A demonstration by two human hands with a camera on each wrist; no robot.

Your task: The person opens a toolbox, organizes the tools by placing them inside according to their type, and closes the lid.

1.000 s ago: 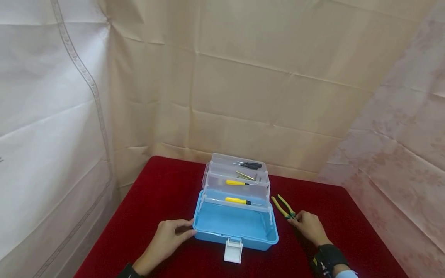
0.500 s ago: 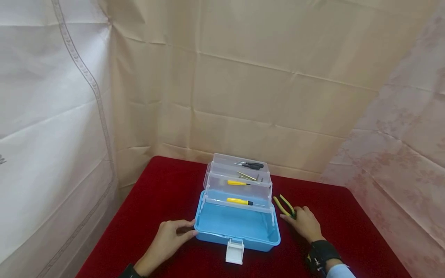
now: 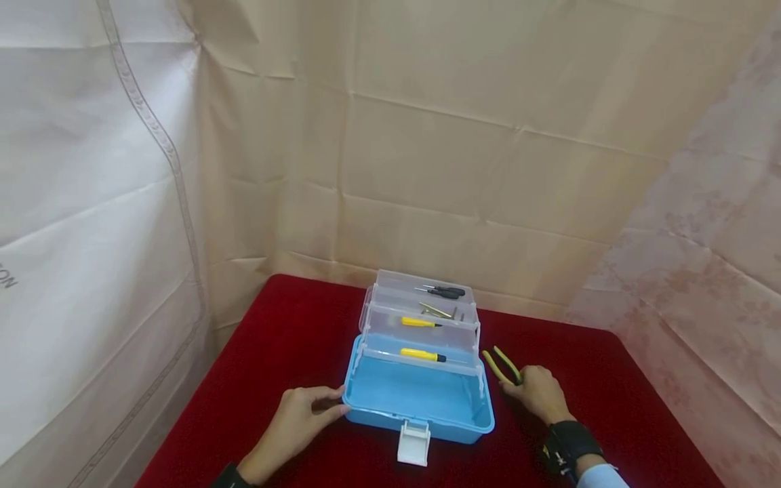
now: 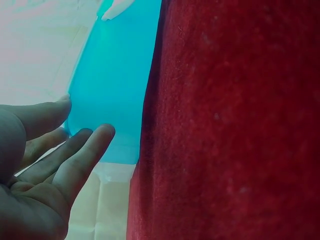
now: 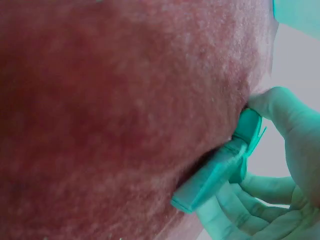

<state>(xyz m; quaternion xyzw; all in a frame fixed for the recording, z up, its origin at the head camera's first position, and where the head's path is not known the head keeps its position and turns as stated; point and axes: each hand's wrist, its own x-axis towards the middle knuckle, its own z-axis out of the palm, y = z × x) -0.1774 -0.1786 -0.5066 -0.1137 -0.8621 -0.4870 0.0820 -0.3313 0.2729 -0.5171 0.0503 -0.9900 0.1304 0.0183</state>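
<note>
On the red table stands an open blue toolbox (image 3: 421,432) with translucent tiers raised behind it. My left hand (image 3: 297,415) is at its front left corner, thumb and index fingertips on the rim. The left wrist view shows the fingers fairly straight along the box's blue wall (image 4: 115,75). Right of the box, my right hand (image 3: 539,393) pinches yellow-handled pliers (image 3: 495,369) near the pivot. Their handles are spread and point away, toward the box. In the right wrist view, the pliers' head (image 5: 210,175) sits between thumb and fingers, close over the cloth.
A yellow screwdriver (image 3: 421,354) lies in the lowest tier, another yellow-handled tool (image 3: 417,322) above it. Higher up are brass-coloured metal pieces (image 3: 434,311) and black-handled screwdrivers (image 3: 445,293). A white latch (image 3: 413,445) hangs at the box front. Cloth walls (image 3: 427,169) enclose the table.
My right hand has shifted its grip on the pliers, its fingers now farther over the pivot. The left hand stays at the box corner. The whole view has drifted slightly.
</note>
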